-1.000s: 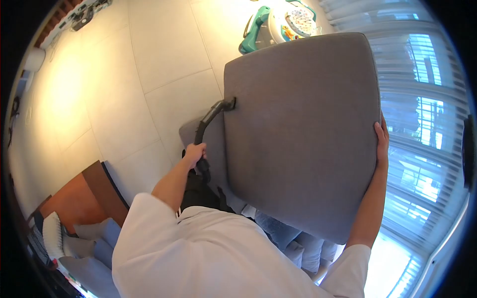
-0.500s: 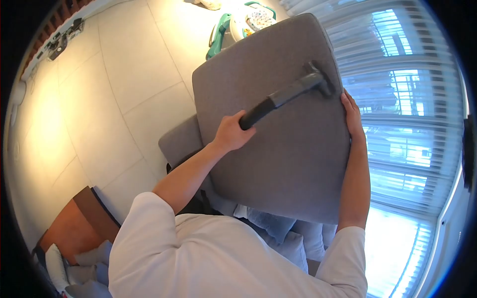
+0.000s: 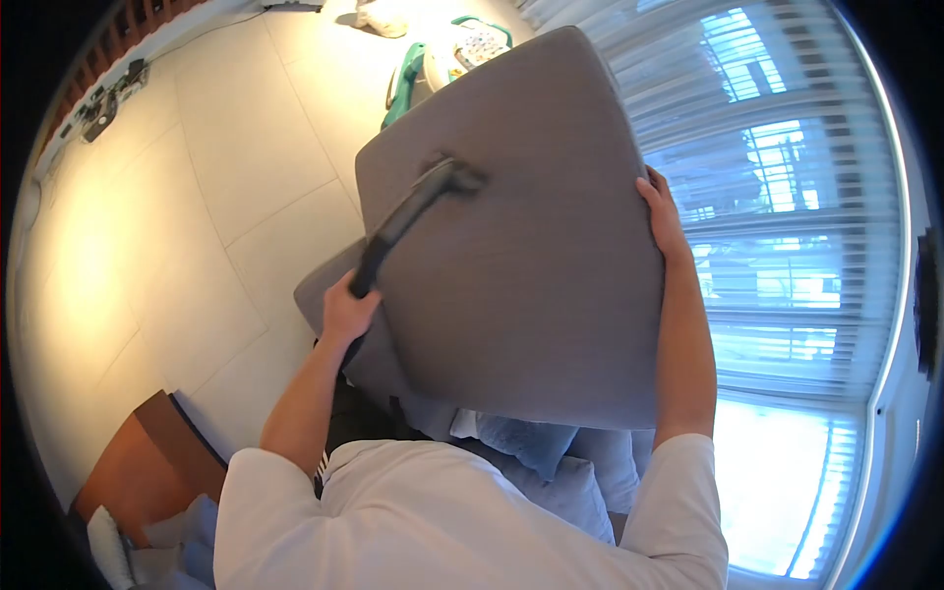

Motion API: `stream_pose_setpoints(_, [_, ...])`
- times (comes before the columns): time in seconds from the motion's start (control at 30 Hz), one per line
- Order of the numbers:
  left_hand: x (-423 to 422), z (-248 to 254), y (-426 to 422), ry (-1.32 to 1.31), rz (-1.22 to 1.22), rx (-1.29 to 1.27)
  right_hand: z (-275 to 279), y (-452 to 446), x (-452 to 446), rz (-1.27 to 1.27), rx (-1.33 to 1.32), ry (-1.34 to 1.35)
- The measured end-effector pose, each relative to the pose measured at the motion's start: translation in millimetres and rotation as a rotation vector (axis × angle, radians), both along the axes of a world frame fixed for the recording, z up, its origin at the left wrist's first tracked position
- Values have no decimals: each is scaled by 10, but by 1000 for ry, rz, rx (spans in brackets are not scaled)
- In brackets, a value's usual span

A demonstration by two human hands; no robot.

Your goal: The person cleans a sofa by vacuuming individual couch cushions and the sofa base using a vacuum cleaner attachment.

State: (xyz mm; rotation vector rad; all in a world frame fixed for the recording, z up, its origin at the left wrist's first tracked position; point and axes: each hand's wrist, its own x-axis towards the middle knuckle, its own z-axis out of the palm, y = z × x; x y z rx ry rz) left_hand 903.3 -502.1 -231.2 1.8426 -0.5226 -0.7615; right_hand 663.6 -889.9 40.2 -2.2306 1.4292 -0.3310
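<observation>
My left hand point(image 3: 351, 310) is wrapped around the dark handle of a vacuum cleaner wand point(image 3: 401, 218), near the cushion's left edge. The wand's brush head lies against the face of a large grey sofa cushion point(image 3: 531, 275), in its upper left part. The cushion stands tilted up in front of me. At its right edge, my right hand point(image 3: 664, 211) grips the side, thumb on the face and fingers around the edge. The far end of the wand below my left hand is partly hidden by my arm.
Behind the cushion stands a green and white baby seat point(image 3: 405, 84) on the tiled floor point(image 3: 216, 157). Sheer curtains point(image 3: 767, 256) hang over the window at right. Blue and grey pillows point(image 3: 526, 442) lie below the cushion. A brown wooden piece of furniture point(image 3: 138, 462) is at lower left.
My left hand has moved left and down, sweeping the vacuum wand's head from the cushion's upper right to its upper left. My right hand still holds the right edge.
</observation>
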Motion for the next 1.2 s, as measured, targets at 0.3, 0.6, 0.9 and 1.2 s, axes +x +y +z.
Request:
stream_pose_setpoints(0.3, [-73, 725, -1128, 146, -196, -210, 113, 103, 98, -113, 80, -45])
stream_pose_setpoints(0.6, [241, -1878, 1190, 146, -13, 580, 147, 575, -508, -136, 325, -152])
stream_pose_setpoints(0.9, [19, 403, -211, -94, -258, -246, 435, 756, -257, 35, 293, -115])
stream_pose_setpoints(1.2, [-27, -82, -673, 139, -350, -158, 348, 1134, -151, -141, 131, 43])
